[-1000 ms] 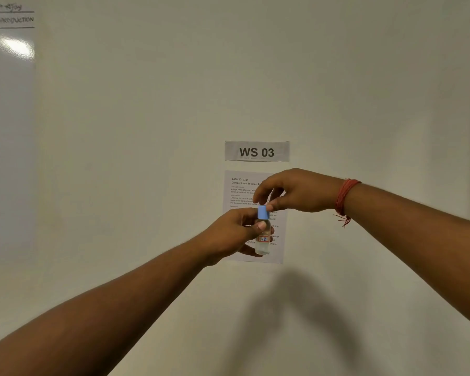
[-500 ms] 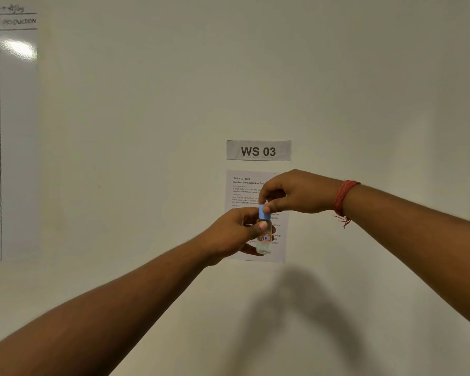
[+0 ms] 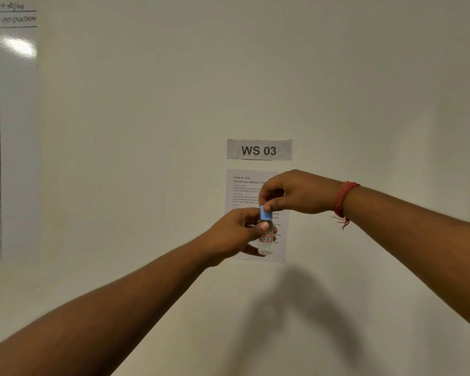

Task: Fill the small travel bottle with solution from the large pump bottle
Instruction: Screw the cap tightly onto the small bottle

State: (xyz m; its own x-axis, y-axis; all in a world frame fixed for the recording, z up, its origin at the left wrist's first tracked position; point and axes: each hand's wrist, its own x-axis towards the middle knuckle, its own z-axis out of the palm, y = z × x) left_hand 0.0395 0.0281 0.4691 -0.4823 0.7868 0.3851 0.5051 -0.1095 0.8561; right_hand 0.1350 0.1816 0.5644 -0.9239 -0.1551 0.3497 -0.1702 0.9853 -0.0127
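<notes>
White wall (image 3: 147, 131), two papers, left hand (image 3: 235, 234) gripping one travel bottle (image 3: 265, 240), right hand (image 3: 296, 192) fingers pinching blue cap (image 3: 265, 213)

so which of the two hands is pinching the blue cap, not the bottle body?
The right hand, the one with the red thread wristband; the left hand grips the small clear bottle below its blue cap.

The single head-worn view looked straight ahead at a near pale wall (image 3: 147, 131), level with the "WS 03" sign (image 3: 259, 150) just right of centre, with both forearms reaching in from the lower corners and a whiteboard (image 3: 11, 131) at the left edge.
</notes>
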